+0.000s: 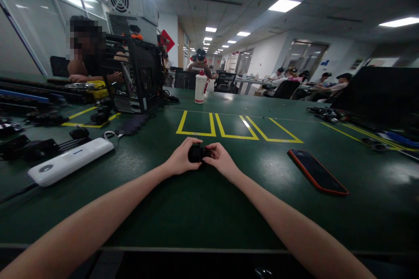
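Note:
Just above the green table, both my hands meet around a small black rounded object whose kind I cannot make out. My left hand wraps its left side, with the thumb below and fingers above. The fingertips of my right hand pinch at its right side, where a small dark part shows between them. Fingers and dark colour hide the object's details. Beyond the hands, yellow tape outlines mark the tabletop.
An orange-edged phone lies right; a white power strip with a cable lies left. Farther back stand an open computer case and a white bottle. A dark monitor is far right. One person sits behind the case.

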The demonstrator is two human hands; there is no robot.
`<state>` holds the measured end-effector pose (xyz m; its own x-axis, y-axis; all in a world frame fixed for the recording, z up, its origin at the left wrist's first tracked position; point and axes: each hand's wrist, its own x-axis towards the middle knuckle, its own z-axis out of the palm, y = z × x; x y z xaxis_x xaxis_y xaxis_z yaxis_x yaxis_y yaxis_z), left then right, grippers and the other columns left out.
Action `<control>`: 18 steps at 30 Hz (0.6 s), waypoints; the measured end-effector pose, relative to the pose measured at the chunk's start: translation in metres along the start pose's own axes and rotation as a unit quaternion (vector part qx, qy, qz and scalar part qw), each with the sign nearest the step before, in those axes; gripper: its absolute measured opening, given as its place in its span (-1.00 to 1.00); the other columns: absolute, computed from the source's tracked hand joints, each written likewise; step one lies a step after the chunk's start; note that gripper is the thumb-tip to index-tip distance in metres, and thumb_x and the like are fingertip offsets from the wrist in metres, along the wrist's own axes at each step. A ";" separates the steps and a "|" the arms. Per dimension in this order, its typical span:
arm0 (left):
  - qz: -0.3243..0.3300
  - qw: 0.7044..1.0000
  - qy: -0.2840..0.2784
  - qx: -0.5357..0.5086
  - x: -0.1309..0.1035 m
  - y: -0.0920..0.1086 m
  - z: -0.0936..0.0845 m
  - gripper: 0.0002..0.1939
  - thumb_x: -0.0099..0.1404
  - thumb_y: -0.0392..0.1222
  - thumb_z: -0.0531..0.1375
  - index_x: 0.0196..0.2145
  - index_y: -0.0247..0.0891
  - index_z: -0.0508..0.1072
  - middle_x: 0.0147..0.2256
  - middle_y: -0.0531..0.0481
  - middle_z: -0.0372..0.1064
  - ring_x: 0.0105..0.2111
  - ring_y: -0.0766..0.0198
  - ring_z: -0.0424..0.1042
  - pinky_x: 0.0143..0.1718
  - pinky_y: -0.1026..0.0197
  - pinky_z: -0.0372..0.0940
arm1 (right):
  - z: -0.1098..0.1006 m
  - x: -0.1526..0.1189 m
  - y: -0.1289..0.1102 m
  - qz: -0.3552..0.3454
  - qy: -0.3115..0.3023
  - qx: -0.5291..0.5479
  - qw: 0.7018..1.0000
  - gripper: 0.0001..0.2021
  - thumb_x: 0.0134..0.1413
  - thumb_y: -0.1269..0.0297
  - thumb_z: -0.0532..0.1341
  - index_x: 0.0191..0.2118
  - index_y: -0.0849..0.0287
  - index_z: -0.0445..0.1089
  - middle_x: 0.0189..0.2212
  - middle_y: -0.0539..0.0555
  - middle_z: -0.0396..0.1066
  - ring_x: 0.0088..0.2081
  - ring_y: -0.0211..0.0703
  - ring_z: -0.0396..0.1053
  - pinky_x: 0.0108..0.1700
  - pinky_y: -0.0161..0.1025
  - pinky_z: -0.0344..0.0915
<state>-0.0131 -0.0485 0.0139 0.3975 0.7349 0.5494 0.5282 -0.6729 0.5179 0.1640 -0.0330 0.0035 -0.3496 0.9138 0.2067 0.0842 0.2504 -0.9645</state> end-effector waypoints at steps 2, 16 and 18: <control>-0.016 1.000 0.004 0.001 0.002 -0.005 0.000 -0.41 -0.06 -0.22 0.23 -0.05 -0.22 0.15 -0.09 -0.06 0.16 -0.07 0.17 0.20 -0.02 0.11 0.13 | -0.007 0.006 0.005 -0.016 0.069 -0.073 0.995 -0.62 -0.24 0.33 0.24 -0.19 0.17 0.18 -0.15 0.07 0.25 -0.05 -0.17 0.23 0.05 -0.12 0.11; -0.139 0.990 -0.018 -0.007 0.013 -0.030 0.005 -0.42 0.01 -0.04 0.18 -0.02 -0.24 0.16 -0.07 -0.09 0.21 -0.08 0.14 0.25 -0.04 0.09 0.16 | -0.026 -0.003 -0.004 -0.094 -0.072 -0.433 0.893 -0.57 -0.02 0.01 0.04 -0.05 0.13 0.21 -0.01 0.15 0.14 0.04 -0.06 0.09 0.04 -0.09 0.05; -0.147 0.989 -0.022 -0.005 0.017 -0.034 0.006 -0.42 0.02 -0.02 0.17 -0.01 -0.23 0.14 -0.07 -0.09 0.22 -0.07 0.14 0.25 -0.03 0.09 0.14 | -0.026 0.003 -0.001 -0.092 -0.052 -0.453 0.885 -0.60 0.02 0.04 0.02 -0.06 0.15 0.22 -0.05 0.15 0.17 0.01 -0.08 0.12 0.02 -0.13 0.07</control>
<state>-0.0199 -0.0121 0.0017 0.2604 0.9017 0.3450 0.6189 -0.4302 0.6571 0.1876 -0.0220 0.0091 -0.5149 0.8088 0.2841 0.7151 0.5880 -0.3780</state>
